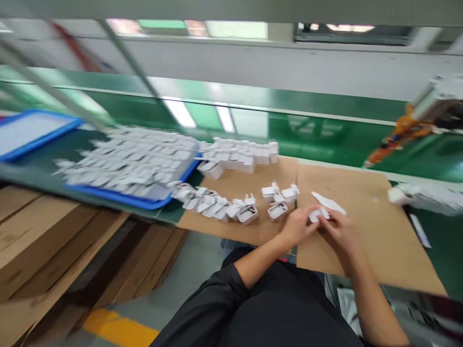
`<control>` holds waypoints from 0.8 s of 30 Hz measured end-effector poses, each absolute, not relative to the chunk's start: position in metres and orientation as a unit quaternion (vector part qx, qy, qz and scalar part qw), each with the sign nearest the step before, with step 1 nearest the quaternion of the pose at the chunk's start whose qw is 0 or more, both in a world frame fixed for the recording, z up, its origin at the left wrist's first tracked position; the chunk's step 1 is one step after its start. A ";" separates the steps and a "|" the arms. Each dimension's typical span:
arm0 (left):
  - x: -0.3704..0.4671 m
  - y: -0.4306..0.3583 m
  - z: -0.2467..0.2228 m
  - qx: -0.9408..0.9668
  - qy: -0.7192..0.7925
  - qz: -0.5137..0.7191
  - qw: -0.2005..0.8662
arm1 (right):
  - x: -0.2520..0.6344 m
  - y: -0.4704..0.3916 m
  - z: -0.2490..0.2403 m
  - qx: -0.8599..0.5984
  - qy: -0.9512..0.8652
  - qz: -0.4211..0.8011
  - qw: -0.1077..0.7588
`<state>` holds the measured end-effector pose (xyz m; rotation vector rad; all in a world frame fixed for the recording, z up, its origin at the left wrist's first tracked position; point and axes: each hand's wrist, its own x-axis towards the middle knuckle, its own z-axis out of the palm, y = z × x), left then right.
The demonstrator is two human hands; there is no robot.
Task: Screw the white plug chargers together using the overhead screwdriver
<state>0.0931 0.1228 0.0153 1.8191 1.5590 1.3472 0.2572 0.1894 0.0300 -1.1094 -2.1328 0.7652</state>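
A small white plastic piece (318,214) is held between both hands over the cardboard sheet. My left hand (297,225) grips it from the left with closed fingers. From the right, my right hand (340,232) pinches the same piece. Just beyond the fingers lies a flat white pointed strip (329,203). Left of my hands stand open white housings (278,210) with small parts inside, beside a few white pieces with prongs. Farther left runs a row of similar open housings (217,206). Blur hides the held piece's details.
A blue tray (159,202) heaped with white pieces stands left, near a row of white boxes (238,156). An orange-wrapped tool (394,137) hangs at right above a white stack (430,197). Cardboard boxes (47,241) fill the lower left.
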 end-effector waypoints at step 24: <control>0.046 0.061 0.019 0.705 0.585 0.399 -0.027 | 0.168 0.240 0.094 -0.354 -0.873 0.312 0.125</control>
